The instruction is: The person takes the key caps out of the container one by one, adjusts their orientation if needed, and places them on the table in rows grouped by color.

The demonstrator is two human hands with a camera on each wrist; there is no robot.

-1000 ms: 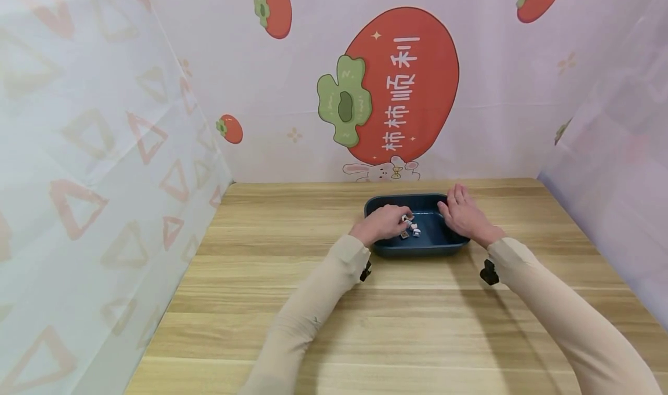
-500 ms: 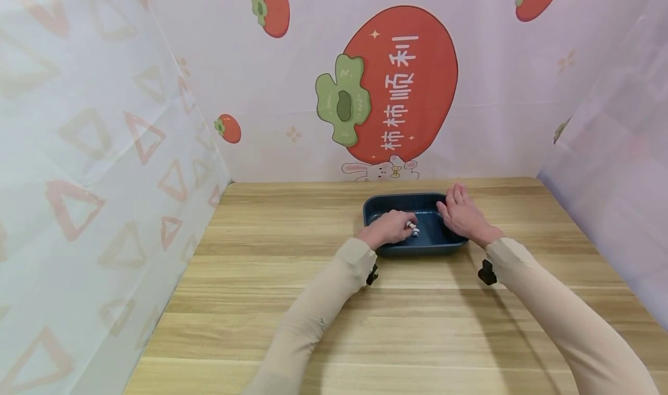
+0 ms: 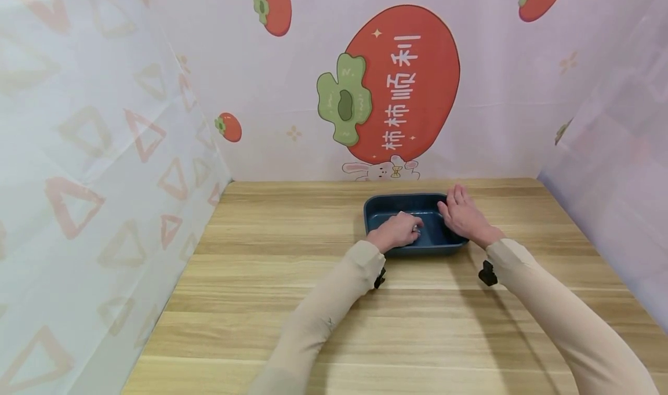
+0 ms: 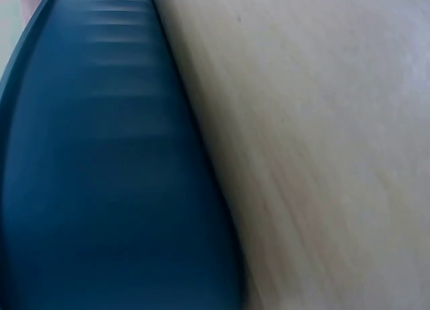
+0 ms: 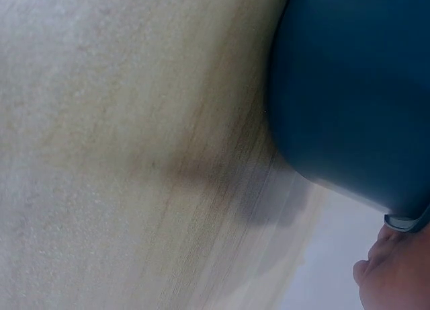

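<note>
A dark blue rectangular tray [image 3: 432, 232] with raised sides stands on the table. My left hand [image 3: 395, 231] reaches over its near left side, fingers curled down inside. A bit of a small white piece [image 3: 417, 229] shows at the fingertips; the hand covers whatever else it holds. On the tray's right end rests my right hand [image 3: 463, 212], its fingers fairly straight and lying along the rim. The left wrist view shows the tray's outer wall [image 4: 121, 182]. In the right wrist view, the right hand [image 5: 400, 273] touches the rim at the lower right.
The wooden table [image 3: 292, 267] stretches in front of the tray and to both sides. A backdrop [image 3: 292, 93] with printed persimmons stands behind it, and white sheeting [image 3: 104, 198] hangs on the left.
My left hand has moved right within the tray, and its fingers have curled over the small white pieces, several of which showed earlier. The right hand has stayed on the rim.
</note>
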